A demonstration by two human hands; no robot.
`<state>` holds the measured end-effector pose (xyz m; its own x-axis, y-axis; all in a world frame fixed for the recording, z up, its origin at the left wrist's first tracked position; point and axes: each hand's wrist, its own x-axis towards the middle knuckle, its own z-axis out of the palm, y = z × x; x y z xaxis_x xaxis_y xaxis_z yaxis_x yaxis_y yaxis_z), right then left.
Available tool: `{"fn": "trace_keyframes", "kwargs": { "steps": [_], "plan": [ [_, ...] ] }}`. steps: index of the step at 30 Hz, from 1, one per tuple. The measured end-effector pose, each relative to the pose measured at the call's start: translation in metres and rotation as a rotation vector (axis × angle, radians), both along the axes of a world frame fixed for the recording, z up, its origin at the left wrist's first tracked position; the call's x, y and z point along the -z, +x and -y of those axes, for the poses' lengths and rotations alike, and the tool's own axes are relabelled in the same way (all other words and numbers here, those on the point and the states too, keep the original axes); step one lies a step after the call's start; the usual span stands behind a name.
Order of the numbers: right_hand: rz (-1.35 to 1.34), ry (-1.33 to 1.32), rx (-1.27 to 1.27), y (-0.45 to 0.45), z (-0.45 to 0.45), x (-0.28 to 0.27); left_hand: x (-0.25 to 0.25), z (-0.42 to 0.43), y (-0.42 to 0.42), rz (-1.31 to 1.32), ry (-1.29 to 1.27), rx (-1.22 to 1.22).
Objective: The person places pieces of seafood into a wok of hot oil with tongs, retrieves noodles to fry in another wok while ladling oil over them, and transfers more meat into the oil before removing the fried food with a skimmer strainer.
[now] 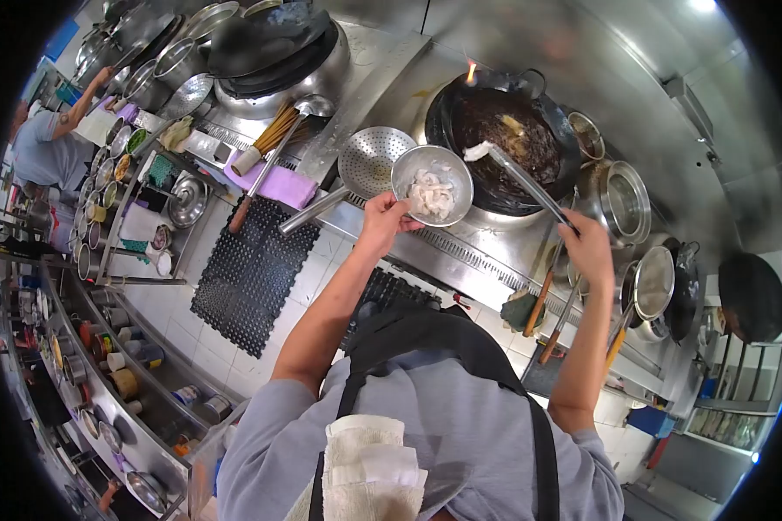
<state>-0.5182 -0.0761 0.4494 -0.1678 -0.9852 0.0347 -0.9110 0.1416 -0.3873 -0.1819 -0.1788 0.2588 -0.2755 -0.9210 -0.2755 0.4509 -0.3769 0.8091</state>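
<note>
My left hand point(386, 222) grips the rim of a steel bowl point(400, 178), tilted toward me beside the wok. Pale, coated-looking pieces of food point(432, 194) lie inside it. In my right hand point(589, 249) are long metal tongs point(528, 182), reaching over the near left part of a black wok point(568, 156). A whitish piece point(476, 152) sits at their tips. Dark oil point(487, 122) fills the wok, with a light brown piece point(513, 127) in it. Part of the bowl's near rim is hidden by my fingers.
A flame point(471, 72) rises at the wok's far edge. A perforated strainer point(375, 154) rests left of the bowl. A ladle point(269, 161) and bamboo brush point(278, 130) lie farther left. Metal pots point(624, 201) stand right. Another person point(48, 143) works at far left.
</note>
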Motion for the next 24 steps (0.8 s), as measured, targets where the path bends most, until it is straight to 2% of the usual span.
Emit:
{"fn": "trace_keyframes", "kwargs": {
  "steps": [2,4,6,9,11,13,17,20,24],
  "plan": [
    [-0.075,-0.012,0.030,-0.023,0.010,0.050,0.000,-0.002,0.000,0.018,0.011,0.014],
    [-0.134,0.006,0.087,-0.017,0.009,0.053,0.004,-0.004,0.001,0.022,0.017,0.021],
    [-0.178,0.051,0.172,-0.005,0.001,0.042,0.005,-0.007,0.005,0.026,0.014,0.018],
    [-0.092,-0.012,0.121,0.014,-0.018,0.015,-0.003,-0.013,0.008,0.038,-0.017,0.016],
    [-0.092,0.095,0.027,0.034,-0.028,0.003,-0.013,-0.013,0.006,0.061,-0.054,0.022],
    [-0.131,0.133,-0.078,0.055,-0.034,0.003,-0.015,-0.012,0.003,0.096,-0.101,0.048],
    [-0.303,0.141,-0.107,0.073,-0.033,0.021,-0.024,-0.011,-0.004,0.168,-0.143,0.107],
    [-0.225,-0.007,-0.109,0.061,-0.042,0.017,-0.021,-0.008,-0.006,0.138,-0.107,0.087],
    [-0.085,0.010,0.022,0.052,-0.049,-0.024,0.000,-0.002,-0.008,0.073,-0.067,0.073]
  ]
}}
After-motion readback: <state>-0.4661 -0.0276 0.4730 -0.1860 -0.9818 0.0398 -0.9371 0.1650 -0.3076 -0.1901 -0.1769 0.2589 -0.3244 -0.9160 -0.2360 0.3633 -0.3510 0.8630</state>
